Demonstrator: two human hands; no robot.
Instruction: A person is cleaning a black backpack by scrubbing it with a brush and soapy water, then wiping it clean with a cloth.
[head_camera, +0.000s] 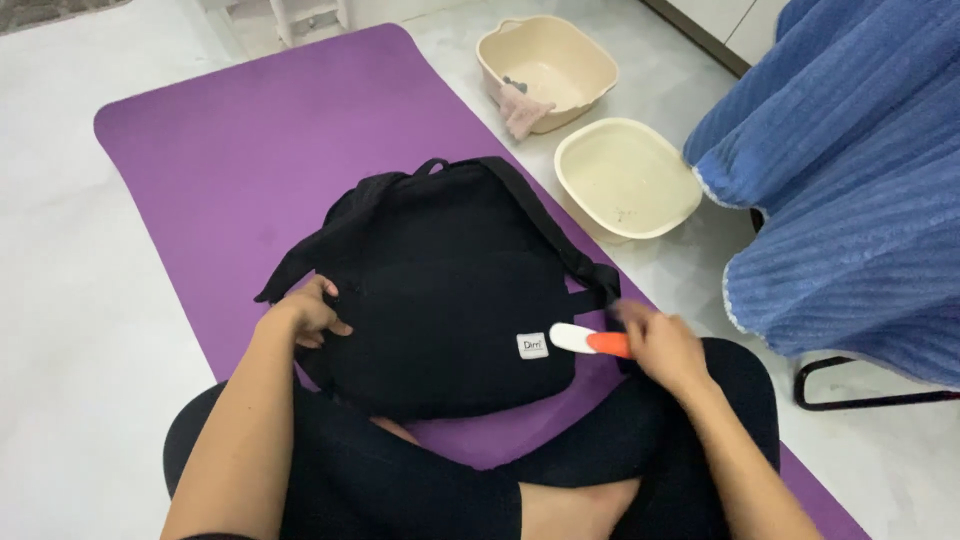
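- Your right hand (660, 345), at centre right of the frame, has its fingers curled around the orange handle of a white-and-orange brush (590, 341); the white head points left and lies against the lower right corner of the black backpack (450, 290).
- The brush's long axis runs nearly level across the frame, tipped slightly down to the right, so the bag's fabric lies left of your fingertips, touching the brush head just beside the small white label (532, 346).
- Your left hand (305, 315), at centre left, grips the bag's left edge near a strap, fingers closed on the fabric; it is well apart from the brush.
- The backpack sits in mid-frame on the purple mat (230, 150), its lower edge over your crossed legs, its straps toward the top.
- Bare mat lies open above and left of the bag.
- On the right it is tighter: two beige basins (630, 180) in the upper right, a pink cloth (520, 108) over the farther rim, and the blue blanket (850, 170) draped at the right edge.
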